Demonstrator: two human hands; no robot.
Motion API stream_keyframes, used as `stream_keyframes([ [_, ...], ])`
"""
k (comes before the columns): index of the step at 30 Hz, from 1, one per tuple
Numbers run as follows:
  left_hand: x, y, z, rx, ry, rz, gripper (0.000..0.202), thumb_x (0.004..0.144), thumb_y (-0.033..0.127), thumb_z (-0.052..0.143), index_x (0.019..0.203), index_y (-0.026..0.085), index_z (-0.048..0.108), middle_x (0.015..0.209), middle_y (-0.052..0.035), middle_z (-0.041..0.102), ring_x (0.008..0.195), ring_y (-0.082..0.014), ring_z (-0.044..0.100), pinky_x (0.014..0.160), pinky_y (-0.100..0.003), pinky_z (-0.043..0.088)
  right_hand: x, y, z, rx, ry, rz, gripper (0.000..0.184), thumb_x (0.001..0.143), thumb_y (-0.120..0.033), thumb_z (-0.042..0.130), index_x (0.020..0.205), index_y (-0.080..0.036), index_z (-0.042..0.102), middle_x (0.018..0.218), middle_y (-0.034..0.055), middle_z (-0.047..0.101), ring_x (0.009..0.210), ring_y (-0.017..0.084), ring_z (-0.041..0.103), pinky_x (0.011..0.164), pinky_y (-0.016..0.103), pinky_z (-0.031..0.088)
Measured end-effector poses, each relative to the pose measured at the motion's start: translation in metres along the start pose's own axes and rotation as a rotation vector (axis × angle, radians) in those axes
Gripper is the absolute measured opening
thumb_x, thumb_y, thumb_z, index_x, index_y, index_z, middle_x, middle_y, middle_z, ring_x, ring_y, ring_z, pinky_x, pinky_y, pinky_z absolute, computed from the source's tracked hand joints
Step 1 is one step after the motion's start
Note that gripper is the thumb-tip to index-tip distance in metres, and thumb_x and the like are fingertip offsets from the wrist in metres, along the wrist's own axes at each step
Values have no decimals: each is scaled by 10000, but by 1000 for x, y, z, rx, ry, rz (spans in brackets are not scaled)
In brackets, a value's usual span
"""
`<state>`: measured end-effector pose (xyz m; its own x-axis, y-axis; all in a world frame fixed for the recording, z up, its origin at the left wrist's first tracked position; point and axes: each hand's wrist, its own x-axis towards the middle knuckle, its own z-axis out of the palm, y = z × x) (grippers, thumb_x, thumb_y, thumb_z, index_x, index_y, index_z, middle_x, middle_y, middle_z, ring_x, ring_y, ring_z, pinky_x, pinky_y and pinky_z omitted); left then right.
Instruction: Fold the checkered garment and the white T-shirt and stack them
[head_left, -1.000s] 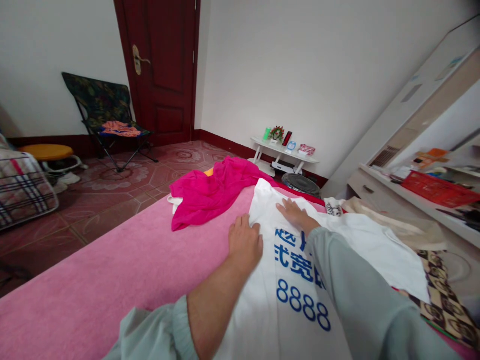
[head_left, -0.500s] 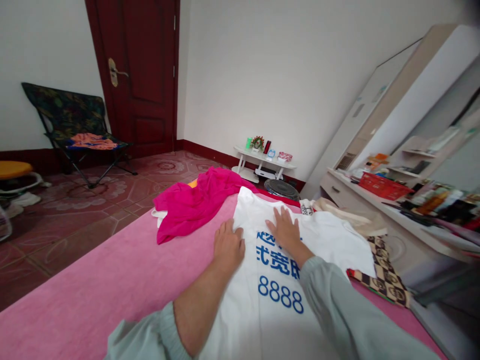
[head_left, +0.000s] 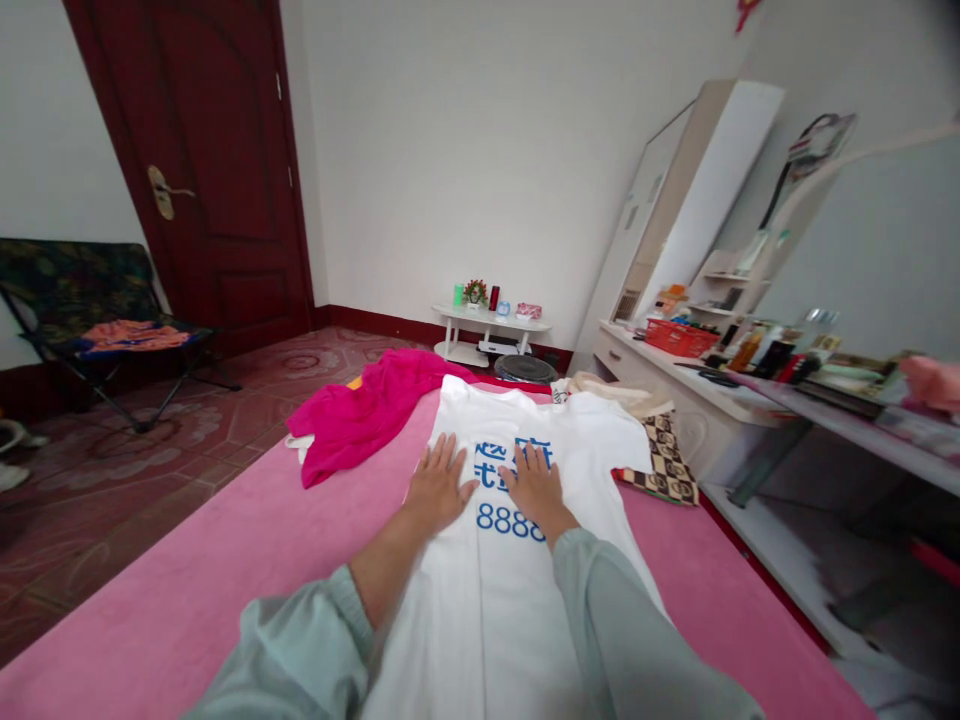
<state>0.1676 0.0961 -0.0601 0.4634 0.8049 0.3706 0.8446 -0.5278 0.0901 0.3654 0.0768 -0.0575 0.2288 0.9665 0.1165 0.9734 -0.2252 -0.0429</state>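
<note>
A white T-shirt [head_left: 517, 590] with blue printed characters and digits lies spread on a pink bed cover [head_left: 300, 545]. Its left side is folded inward, and the sleeve on the right lies stretched out. My left hand [head_left: 437, 482] rests flat near the shirt's left folded edge, fingers spread. On the print, my right hand [head_left: 536, 490] also lies flat with its fingers apart, hiding some of the characters. Neither hand grips the cloth.
Bright pink clothing [head_left: 367, 410] lies at the far left of the bed. A checkered cloth [head_left: 664, 460] is under the right sleeve. Beyond stand a small white table [head_left: 491, 320] and a dresser with a red basket [head_left: 679, 338]. A folding chair [head_left: 97, 320] stands left.
My right hand has slid down the shirt toward me and closer to my left hand. The left hand still lies on the folded edge. The view has turned right.
</note>
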Motion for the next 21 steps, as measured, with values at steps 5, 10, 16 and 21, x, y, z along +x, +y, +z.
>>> stream_keyframes([
  [5,-32,2,-7,-14,-180,60,702,938,580,201,1477,140,291,1554,-119,188,1435,-271,149,1157,-450,183,-24,9,0,33,18,-42,672,934,-586,202,1489,-210,250,1570,100,159,1434,278,106,1102,496,124],
  [10,-74,7,-36,-62,-299,94,753,915,647,159,1493,173,242,1572,-100,88,1445,-261,65,1169,-442,152,-34,12,0,41,81,-72,651,943,-563,205,1475,-198,292,1556,121,202,1428,295,119,1093,506,119],
  [16,-107,10,-67,-111,-431,190,770,901,671,187,1513,206,142,1568,-75,-16,1446,-245,-9,1176,-435,123,-37,12,-3,76,112,-76,630,943,-545,229,1458,-197,333,1546,129,233,1420,298,149,1086,511,134],
  [21,-97,11,-73,-105,-524,211,810,876,707,212,1515,223,94,1563,-71,-52,1444,-251,-38,1173,-449,102,-36,14,-1,119,116,-75,642,938,-559,222,1457,-197,334,1543,129,241,1420,298,147,1089,513,125],
])
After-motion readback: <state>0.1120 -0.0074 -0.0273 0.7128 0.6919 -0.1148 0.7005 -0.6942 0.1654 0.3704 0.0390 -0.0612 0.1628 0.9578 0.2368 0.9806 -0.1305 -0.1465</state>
